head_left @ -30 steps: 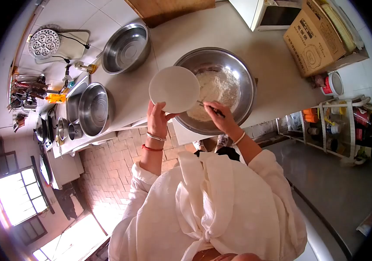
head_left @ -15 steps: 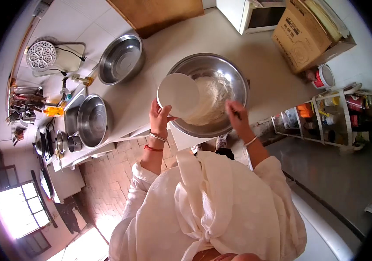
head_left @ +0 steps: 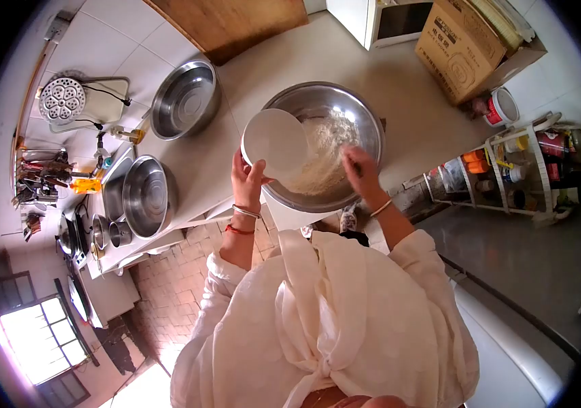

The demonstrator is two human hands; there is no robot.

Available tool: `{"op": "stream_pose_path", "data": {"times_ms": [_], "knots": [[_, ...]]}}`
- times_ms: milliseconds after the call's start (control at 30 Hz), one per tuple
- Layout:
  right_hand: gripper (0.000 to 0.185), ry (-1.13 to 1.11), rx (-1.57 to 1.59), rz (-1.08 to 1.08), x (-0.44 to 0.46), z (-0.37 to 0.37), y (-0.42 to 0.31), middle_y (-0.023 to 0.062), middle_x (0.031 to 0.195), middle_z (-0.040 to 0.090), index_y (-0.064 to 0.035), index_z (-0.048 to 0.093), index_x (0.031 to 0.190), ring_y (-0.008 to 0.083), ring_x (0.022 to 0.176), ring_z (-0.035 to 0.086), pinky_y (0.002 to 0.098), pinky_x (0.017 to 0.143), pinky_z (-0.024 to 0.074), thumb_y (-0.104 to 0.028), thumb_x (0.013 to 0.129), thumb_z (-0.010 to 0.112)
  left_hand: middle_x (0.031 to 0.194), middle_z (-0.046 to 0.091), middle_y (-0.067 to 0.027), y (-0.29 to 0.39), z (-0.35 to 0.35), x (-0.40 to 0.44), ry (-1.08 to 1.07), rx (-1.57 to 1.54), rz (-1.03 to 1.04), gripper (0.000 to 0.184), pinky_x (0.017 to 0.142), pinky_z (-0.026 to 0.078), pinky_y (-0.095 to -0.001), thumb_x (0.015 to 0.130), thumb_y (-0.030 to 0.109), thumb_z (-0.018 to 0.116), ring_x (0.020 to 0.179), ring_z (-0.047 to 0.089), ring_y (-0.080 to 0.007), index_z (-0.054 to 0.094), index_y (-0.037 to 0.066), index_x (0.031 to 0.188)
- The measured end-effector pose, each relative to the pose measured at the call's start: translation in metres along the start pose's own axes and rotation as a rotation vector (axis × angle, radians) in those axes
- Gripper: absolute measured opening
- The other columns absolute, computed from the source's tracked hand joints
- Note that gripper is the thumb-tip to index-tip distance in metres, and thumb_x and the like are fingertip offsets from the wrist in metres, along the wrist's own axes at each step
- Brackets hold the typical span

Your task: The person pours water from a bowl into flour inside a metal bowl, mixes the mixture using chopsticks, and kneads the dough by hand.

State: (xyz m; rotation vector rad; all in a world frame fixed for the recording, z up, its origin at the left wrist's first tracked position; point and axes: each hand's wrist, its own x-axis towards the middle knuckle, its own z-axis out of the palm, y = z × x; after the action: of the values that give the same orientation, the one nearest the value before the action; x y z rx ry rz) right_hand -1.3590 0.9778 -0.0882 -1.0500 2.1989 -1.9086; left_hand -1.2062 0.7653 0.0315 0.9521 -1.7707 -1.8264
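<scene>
My left hand (head_left: 247, 178) is closed on the edge of a white bowl (head_left: 273, 141). The bowl is held over the left side of a large steel basin (head_left: 373, 115). Pale, loose flour (head_left: 335, 139) lies in the basin, partly hidden by the bowl. Over the right part of the basin, my right hand (head_left: 362, 175) is curled around a thin utensil with a dark end (head_left: 356, 167). Most of that utensil is hidden, so I cannot tell its exact kind.
Two other steel basins, one at the back (head_left: 188, 102) and one by the sink (head_left: 146, 197), stand on the counter to the left. A cardboard box (head_left: 464, 51) sits at the back right. A wire rack with bottles (head_left: 501, 173) is at the right.
My right hand has shifted slightly left and down over the flour. My left hand still holds the bowl in nearly the same place. The whole view has tilted slightly.
</scene>
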Motion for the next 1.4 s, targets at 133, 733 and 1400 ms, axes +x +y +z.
{"op": "stream_pose_path", "data": {"times_ms": [133, 733, 1400], "knots": [[0.015, -0.276, 0.092, 0.111, -0.013, 0.027, -0.044, 0.0116, 0.074, 0.06, -0.0017, 0.066, 0.101, 0.0132, 0.065, 0.055, 0.0267, 0.061, 0.0445, -0.01, 0.09, 0.061, 0.111, 0.06, -0.0112, 0.014, -0.002, -0.003, -0.067, -0.21, -0.091, 0.043, 0.065, 0.06, -0.0334, 0.088, 0.019, 0.053, 0.091, 0.065, -0.022, 0.046, 0.004, 0.128], [0.016, -0.324, 0.323, 0.291, -0.018, 0.03, -0.023, 0.0021, 0.08, 0.067, -0.0031, 0.07, 0.102, 0.0068, 0.068, 0.059, 0.0226, 0.062, 0.0474, -0.012, 0.092, 0.06, 0.11, 0.058, -0.0089, 0.003, -0.017, -0.001, -0.025, -0.273, -0.175, 0.041, 0.064, 0.061, -0.0366, 0.086, 0.018, 0.055, 0.094, 0.063, -0.0213, 0.047, 0.006, 0.124], [0.012, -0.282, 0.162, 0.073, -0.029, 0.006, -0.026, 0.0109, 0.075, 0.064, -0.0015, 0.067, 0.095, 0.0154, 0.067, 0.059, 0.0298, 0.063, 0.0469, -0.01, 0.087, 0.064, 0.103, 0.06, -0.009, -0.029, -0.012, 0.01, 0.021, 0.258, 0.252, 0.057, 0.053, 0.055, -0.0236, 0.085, 0.011, 0.061, 0.078, 0.063, -0.0126, 0.038, 0.002, 0.136]]}}
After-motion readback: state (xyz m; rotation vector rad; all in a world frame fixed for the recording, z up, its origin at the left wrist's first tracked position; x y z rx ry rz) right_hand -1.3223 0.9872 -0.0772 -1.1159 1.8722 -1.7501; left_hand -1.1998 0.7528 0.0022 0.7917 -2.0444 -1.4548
